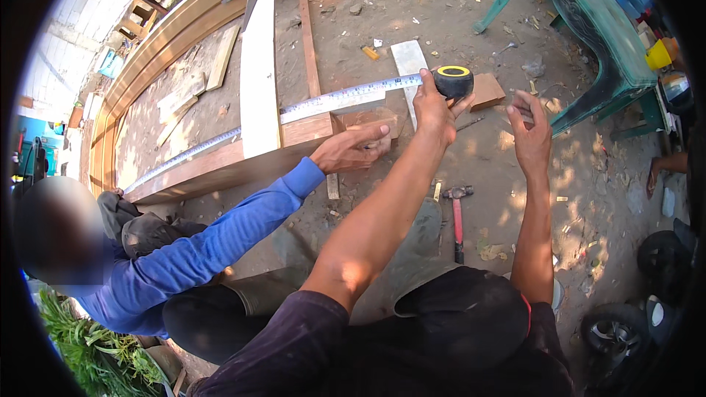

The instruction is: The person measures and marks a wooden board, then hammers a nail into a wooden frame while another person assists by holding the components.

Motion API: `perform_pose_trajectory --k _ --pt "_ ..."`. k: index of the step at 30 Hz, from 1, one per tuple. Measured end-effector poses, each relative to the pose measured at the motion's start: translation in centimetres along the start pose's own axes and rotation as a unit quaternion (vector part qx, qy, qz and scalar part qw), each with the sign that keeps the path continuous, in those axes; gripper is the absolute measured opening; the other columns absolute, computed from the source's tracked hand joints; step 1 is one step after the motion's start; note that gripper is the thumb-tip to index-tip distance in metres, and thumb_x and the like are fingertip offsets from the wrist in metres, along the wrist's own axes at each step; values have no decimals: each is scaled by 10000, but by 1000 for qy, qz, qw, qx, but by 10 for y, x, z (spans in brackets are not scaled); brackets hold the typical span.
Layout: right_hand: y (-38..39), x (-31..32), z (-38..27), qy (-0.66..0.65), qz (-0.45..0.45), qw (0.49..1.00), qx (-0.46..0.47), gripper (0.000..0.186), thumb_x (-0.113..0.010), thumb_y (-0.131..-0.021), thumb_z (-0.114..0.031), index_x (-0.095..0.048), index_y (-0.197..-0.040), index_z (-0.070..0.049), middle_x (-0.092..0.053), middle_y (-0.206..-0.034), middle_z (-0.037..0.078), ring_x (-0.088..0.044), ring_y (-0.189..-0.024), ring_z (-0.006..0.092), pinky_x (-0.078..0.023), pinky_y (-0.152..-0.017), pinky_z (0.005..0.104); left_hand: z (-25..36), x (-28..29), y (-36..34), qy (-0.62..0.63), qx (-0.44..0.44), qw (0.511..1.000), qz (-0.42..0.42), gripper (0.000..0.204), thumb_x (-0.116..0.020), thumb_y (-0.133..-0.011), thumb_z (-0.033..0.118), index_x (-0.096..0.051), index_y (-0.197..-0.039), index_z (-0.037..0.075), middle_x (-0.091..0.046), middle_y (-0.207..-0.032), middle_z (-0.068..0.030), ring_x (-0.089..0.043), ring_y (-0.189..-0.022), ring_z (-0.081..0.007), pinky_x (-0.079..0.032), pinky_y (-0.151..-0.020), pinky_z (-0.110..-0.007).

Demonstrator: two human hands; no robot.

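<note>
My left hand grips a black and yellow tape measure. Its pale blade runs out leftward along a brown wooden beam and passes a white board that lies across the beam. To the right of the tape measure, my right hand is raised with loosely curled fingers, the thumb a little apart, and nothing visible in it. A co-worker's hand, in a blue sleeve, reaches out beside the beam's near end, below the blade.
A red-handled hammer lies on the dirt before me. Wood blocks and a pale board lie near the tape measure. A green plastic table stands at the right. The co-worker sits close at my left; wheels are at lower right.
</note>
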State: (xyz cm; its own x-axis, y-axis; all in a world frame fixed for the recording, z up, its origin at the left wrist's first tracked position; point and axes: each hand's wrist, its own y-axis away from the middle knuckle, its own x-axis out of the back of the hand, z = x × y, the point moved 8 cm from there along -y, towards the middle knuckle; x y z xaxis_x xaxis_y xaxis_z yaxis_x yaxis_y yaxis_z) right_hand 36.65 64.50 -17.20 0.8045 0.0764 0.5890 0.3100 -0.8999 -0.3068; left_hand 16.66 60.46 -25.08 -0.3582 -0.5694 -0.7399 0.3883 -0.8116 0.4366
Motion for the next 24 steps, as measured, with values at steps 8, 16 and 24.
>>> perform_pose_trajectory --k 8,16,24 --pt "280 -94 125 287 -145 921 -219 477 -786 -890 -323 -607 -1201 -9 -645 -1216 221 -644 -1103 430 -522 -919 524 1 -15 7 11 -7 1000 -26 534 -341 -1148 479 -467 -1404 28 -568 -1342 -206 -640 -1223 -380 -610 -1016 -601" --pt "260 -99 125 241 -178 925 -231 299 -692 -966 -280 -587 -1038 -10 -649 -845 161 -687 -786 394 -545 -699 523 -3 -12 11 6 2 1000 -10 527 -363 -1139 500 -508 -1367 47 -577 -1310 -194 -655 -1195 -367 -643 -954 -594" --pt "164 -177 37 -450 -198 777 -394 287 -571 -1067 -345 -618 -1076 -63 -586 -695 31 -449 -439 78 -392 -392 265 -1 -18 15 18 -8 1000 -5 556 -375 -1135 505 -451 -1398 22 -533 -1365 -198 -614 -1244 -386 -637 -968 -601"
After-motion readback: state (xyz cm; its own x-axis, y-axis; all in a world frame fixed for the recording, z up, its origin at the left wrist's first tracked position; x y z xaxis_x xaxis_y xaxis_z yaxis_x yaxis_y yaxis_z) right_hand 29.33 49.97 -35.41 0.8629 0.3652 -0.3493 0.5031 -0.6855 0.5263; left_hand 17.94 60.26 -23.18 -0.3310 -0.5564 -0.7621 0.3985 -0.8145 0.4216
